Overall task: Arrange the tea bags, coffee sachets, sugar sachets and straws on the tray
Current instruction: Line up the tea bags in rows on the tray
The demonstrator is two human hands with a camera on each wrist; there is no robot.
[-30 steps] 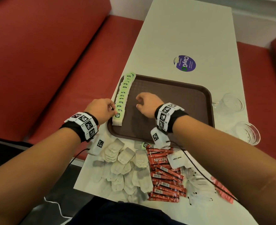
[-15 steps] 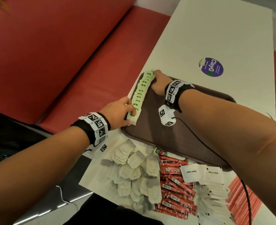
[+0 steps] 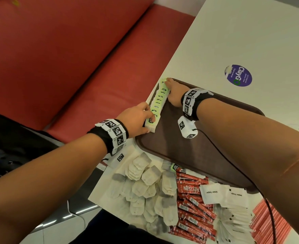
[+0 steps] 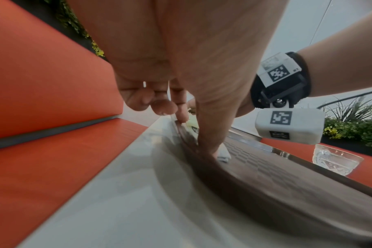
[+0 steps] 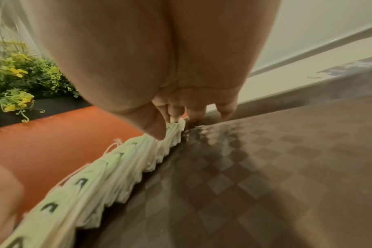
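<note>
A row of green-tagged tea bags (image 3: 158, 103) stands along the brown tray's (image 3: 189, 152) left rim, left hand (image 3: 136, 118) pinching its near end, right hand (image 3: 174, 93) pinching the far end. Loose tea bags (image 3: 145, 187), Nescafe coffee sachets (image 3: 192, 205), white sugar sachets (image 3: 222, 194) and red straws (image 3: 272, 224) remain on the desk (image 3: 250, 41).

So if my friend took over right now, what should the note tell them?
Left hand grips the near end of the row of green-tagged tea bags; right hand has its fingers on the far end.
The row lies along the left edge of the brown plastic tray.
Done: that one row.
Left: loose white tea bags, red coffee sachets, white sugar sachets and red straws, all on the white table.
</note>
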